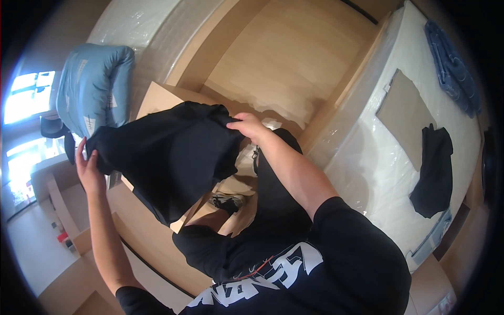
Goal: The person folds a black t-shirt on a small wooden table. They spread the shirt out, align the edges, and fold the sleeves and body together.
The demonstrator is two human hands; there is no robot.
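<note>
A black cloth garment [168, 147] is stretched out between my two hands, in front of my knees. My left hand [90, 170] grips its left edge, thumb and fingers closed on the fabric. My right hand [249, 127] pinches its upper right side, thumb lying over the cloth. The fabric sags between them and its lower corner hangs down. What kind of garment it is cannot be told. Beneath it, a light brown panel [153, 97] shows partly, the rest covered by the cloth.
To the right is a plastic-wrapped mattress [362, 152], with a folded black garment [434, 176], a flat grey-beige piece [405, 115] and folded blue cloth [452, 71] on it. A rolled light-blue quilt [92, 89] sits at the far left. My shoe [227, 202] is below the cloth.
</note>
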